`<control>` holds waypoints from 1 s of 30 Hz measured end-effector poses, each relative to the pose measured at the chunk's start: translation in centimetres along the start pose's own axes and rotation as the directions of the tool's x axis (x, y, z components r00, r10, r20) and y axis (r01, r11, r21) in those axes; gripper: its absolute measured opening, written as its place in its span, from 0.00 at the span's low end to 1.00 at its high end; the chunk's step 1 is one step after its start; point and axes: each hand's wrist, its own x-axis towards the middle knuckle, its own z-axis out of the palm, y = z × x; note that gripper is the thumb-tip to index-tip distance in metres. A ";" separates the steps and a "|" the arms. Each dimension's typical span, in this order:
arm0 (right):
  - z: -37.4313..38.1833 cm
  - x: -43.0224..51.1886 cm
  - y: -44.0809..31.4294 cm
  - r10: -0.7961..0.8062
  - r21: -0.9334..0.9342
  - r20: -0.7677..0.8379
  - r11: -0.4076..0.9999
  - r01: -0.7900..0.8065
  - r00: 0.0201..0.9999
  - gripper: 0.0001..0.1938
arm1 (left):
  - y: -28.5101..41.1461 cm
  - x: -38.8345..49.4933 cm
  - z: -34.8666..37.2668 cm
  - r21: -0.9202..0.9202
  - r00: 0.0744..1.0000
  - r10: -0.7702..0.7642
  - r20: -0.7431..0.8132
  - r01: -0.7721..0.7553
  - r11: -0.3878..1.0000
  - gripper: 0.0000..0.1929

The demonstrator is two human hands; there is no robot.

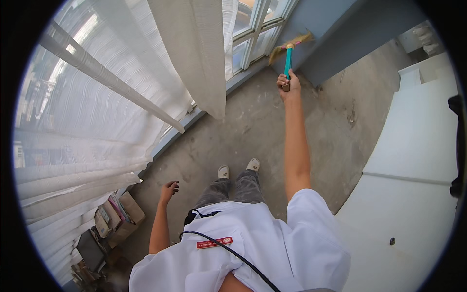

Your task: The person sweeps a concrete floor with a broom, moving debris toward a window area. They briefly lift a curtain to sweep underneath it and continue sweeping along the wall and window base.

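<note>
My right hand (289, 84), at the end of an outstretched arm, grips the handle of a broom (288, 60). Its turquoise handle leads to straw-coloured bristles (302, 38), which spread to both sides with pink binding near the middle. The bristles are up against the blue-grey wall (321, 22), just right of a white-framed window (255, 34); whether they touch it I cannot tell. My left hand (169, 191) hangs at my side with nothing in it, its fingers loosely apart, above the concrete floor (255, 120).
White curtains (120, 69) hang along the windows on the left, over a blue-grey sill (193, 118). At lower left stands a cardboard box (124, 222) of papers and folders, beside a dark panel (91, 250). White furniture panels (408, 146) line the right side.
</note>
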 end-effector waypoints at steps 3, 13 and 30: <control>-0.1 -6.4 6.6 -0.031 0.022 0.129 0.999 0.029 0.991 0.22 | 1.9 -0.8 -0.9 -0.076 0.996 0.030 -0.079 -0.036 0.996 0.15; -0.1 -7.3 2.8 0.089 -0.088 -0.074 0.992 -0.096 0.993 0.22 | -3.0 1.4 1.6 0.176 0.988 -0.143 0.056 0.131 0.976 0.16; 2.3 -18.9 10.0 0.159 -0.170 -0.072 0.971 -0.169 0.985 0.16 | 5.8 3.9 2.0 0.137 0.990 0.114 0.079 -0.124 0.983 0.16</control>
